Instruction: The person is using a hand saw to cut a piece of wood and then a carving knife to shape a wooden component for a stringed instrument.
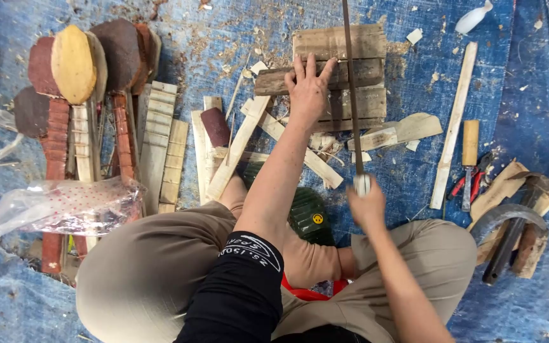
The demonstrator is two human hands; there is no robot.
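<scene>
We see the left hand (308,89) flat, released, on the planks (341,76) at twelve o'clock; right hand (366,204) clenched around the blade (351,95) handle; the planks remain uncut, shavings (223,38) lie around.

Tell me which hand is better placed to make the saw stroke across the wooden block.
Right, probably. The right hand grips the handle of the saw, whose blade crosses the wooden block. The left hand lies flat on the block, away from the handle.

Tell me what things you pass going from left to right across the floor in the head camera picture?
Clear plastic bag → paddle-shaped wood pieces → notched wooden slats → left hand on the wood blocks → long pale strip → red-handled pliers → hammer.
</scene>
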